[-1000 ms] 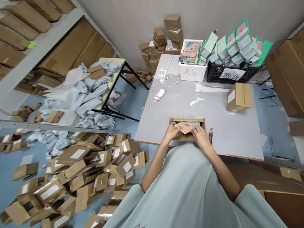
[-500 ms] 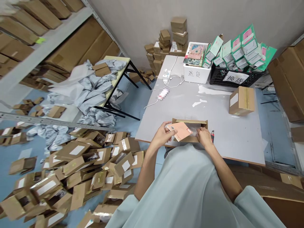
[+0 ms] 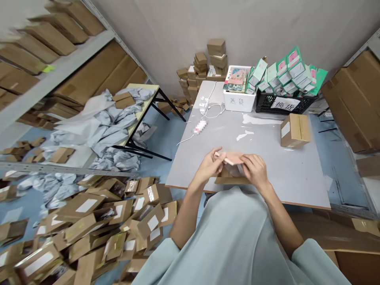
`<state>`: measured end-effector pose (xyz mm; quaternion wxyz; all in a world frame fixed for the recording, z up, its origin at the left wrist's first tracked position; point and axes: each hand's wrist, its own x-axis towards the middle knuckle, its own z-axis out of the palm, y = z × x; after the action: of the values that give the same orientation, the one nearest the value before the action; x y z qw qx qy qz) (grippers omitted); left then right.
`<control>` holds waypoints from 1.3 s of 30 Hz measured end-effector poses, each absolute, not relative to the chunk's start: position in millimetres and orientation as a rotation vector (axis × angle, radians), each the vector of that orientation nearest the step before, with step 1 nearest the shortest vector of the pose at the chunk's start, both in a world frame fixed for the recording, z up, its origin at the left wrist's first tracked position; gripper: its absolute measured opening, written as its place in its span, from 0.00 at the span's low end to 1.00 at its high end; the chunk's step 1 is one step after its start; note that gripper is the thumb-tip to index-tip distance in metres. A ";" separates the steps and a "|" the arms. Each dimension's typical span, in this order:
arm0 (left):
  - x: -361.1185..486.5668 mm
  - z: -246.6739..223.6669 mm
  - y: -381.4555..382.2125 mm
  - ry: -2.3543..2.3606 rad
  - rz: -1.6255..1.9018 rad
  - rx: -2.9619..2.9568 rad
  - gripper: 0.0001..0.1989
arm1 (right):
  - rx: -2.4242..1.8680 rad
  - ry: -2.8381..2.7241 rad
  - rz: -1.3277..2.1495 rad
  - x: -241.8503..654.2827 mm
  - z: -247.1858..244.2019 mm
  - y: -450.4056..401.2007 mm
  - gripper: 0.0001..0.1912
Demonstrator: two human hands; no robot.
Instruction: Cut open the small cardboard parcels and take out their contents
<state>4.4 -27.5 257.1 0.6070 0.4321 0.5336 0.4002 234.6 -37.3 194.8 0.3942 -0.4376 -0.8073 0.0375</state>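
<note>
The pink booklet (image 3: 234,157) looks like smooth paper or card, though at that tilt I can't be certain. Below it, the open box (image 3: 233,180) is plain matt cardboard. The big table (image 3: 282,170) wears a smooth grey top with a wood-brown edge. Behind stand a white bin (image 3: 239,103) of smooth plastic and a black crate (image 3: 264,103) of plastic lattice, a paper sign (image 3: 285,103) on its front. Over there, crumpled grey bags (image 3: 114,123) seem thin plastic. The shirt (image 3: 240,233) is soft matt cloth; the shelf frame (image 3: 71,168), metal.
</note>
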 end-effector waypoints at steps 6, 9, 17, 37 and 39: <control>18.3 311.2 20.4 1.211 1.423 1.253 0.35 | -1.008 -1.413 0.636 225.2 282.9 36.8 0.20; 26.3 333.1 30.1 1.195 1.477 1.410 0.28 | -0.899 -1.203 0.788 220.1 313.0 50.4 0.24; 40.0 320.0 28.9 1.168 1.391 1.326 0.22 | -0.883 -1.041 0.965 216.7 297.3 42.1 0.29; 40.5 339.6 17.0 1.423 1.625 1.885 0.26 | -1.000 -1.157 0.689 229.7 299.4 21.2 0.17; 42.9 336.6 15.3 1.372 1.497 1.631 0.23 | -0.920 -0.979 0.851 228.8 296.6 25.0 0.21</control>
<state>42.9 15.3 336.6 0.2653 0.6037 0.5079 0.5543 228.8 25.0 296.6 0.7001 -0.4129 -0.4396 0.3822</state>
